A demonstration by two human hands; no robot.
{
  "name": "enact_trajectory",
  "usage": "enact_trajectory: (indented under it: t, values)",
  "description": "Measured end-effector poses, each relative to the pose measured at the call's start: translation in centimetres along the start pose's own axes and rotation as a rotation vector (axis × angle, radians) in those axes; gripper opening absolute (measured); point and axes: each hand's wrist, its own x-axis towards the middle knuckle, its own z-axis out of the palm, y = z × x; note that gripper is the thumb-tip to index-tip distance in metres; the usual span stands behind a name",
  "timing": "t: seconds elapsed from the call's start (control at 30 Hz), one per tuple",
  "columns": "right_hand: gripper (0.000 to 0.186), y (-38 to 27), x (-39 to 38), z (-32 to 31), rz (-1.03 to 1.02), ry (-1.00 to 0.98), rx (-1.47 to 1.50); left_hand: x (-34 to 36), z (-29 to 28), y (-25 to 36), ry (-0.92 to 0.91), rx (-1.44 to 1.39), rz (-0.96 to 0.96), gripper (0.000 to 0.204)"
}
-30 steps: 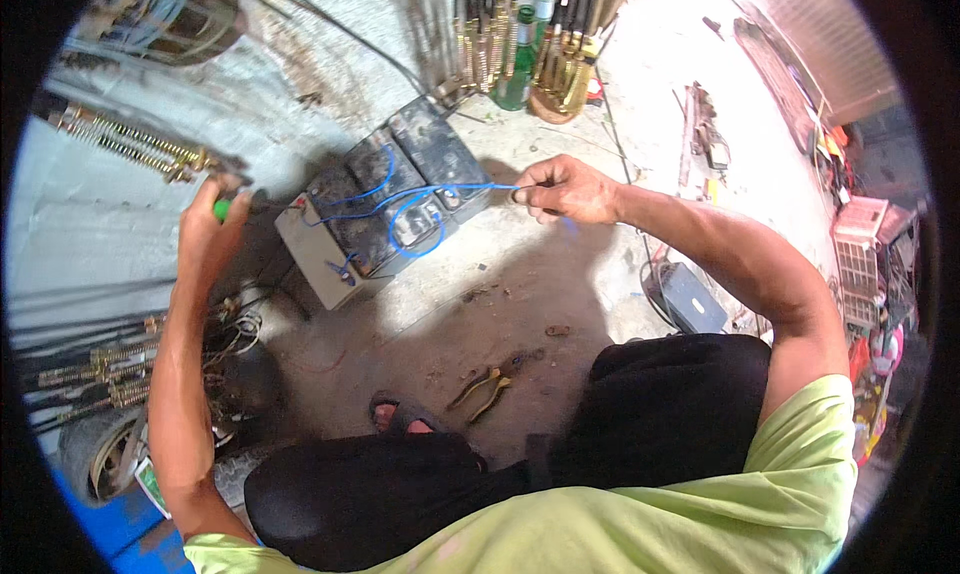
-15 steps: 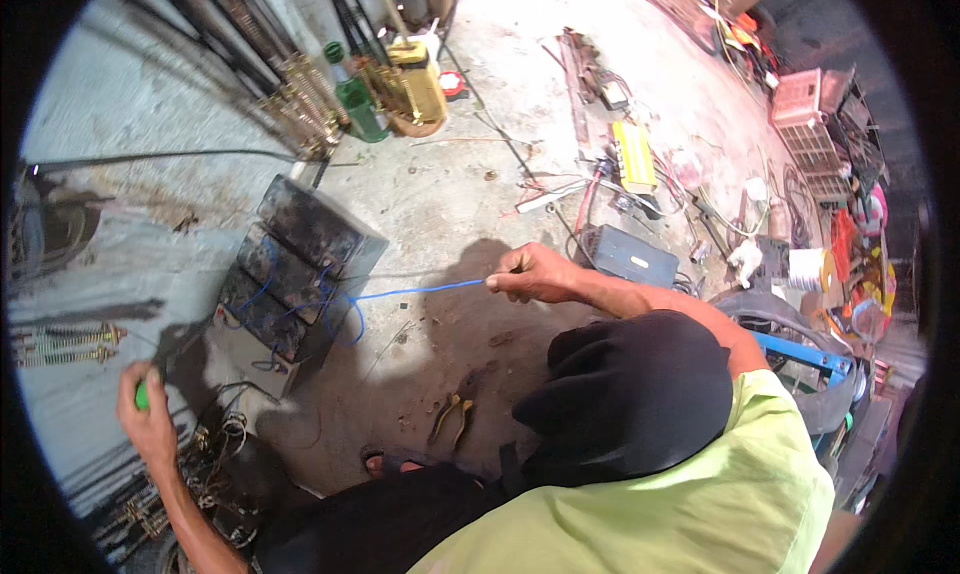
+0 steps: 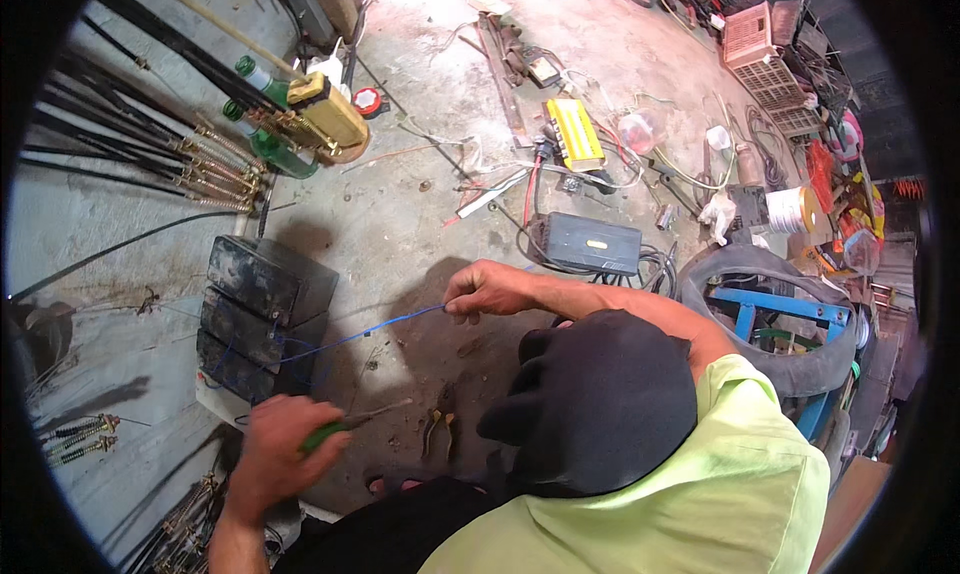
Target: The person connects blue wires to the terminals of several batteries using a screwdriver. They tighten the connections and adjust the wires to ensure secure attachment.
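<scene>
My right hand (image 3: 487, 292) pinches one end of a thin blue wire (image 3: 385, 326). The wire runs left across the floor to a row of dusty black batteries (image 3: 258, 284) by the wall. My left hand (image 3: 275, 452) is closed around the green handle of a screwdriver (image 3: 330, 431); its thin metal shaft points right, apart from the wire. Behind that hand, the near end of the battery row is partly hidden. Pliers with yellow-and-black handles (image 3: 438, 436) lie on the floor between my hands, near my feet.
Black cables with springs (image 3: 215, 164), green bottles (image 3: 280, 154) and a yellow container (image 3: 330, 119) stand by the left wall. A dark grey box with cables (image 3: 593, 244), a yellow box (image 3: 575, 134), a tyre (image 3: 785, 374) and stacked crates (image 3: 765, 59) are right.
My left hand has come right and turned, bringing the screwdriver shaft into sight near the batteries. My right hand still holds the wire. The view has shifted.
</scene>
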Motion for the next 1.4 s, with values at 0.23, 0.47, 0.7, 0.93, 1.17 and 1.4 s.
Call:
enact_trajectory:
  t: [0.23, 0.47, 0.7, 0.93, 1.17, 1.4]
  values:
    - [0.024, -0.8, 0.2, -0.2, 0.040, 0.122, -0.062, 5.1, 8.9, -2.9, -0.215, -0.133, 0.059, 0.025]
    - [0.021, -3.2, -2.9, -6.0, -0.102, 0.369, -0.029, 4.0, 13.6, -6.2, -0.401, -0.279, -0.095, 0.034]
    - [0.026, -1.4, -7.2, -20.0, -0.144, 0.964, -0.047, 4.9, 14.1, -7.5, -0.486, -0.182, -0.131, 0.035]
    - [0.043, 3.5, -9.1, -30.3, 0.167, 1.210, -0.570, 4.3, 14.3, -7.9, -0.477, -0.148, -0.166, 0.036]
    - [0.033, 3.1, -9.3, -30.2, 0.360, 1.198, -0.941, 4.0, 14.3, -8.0, -0.451, -0.136, -0.181, 0.037]
    - [0.024, 3.4, -10.6, -29.1, 0.308, 1.178, -1.016, 4.3, 14.6, -8.1, -0.440, -0.127, -0.154, 0.036]
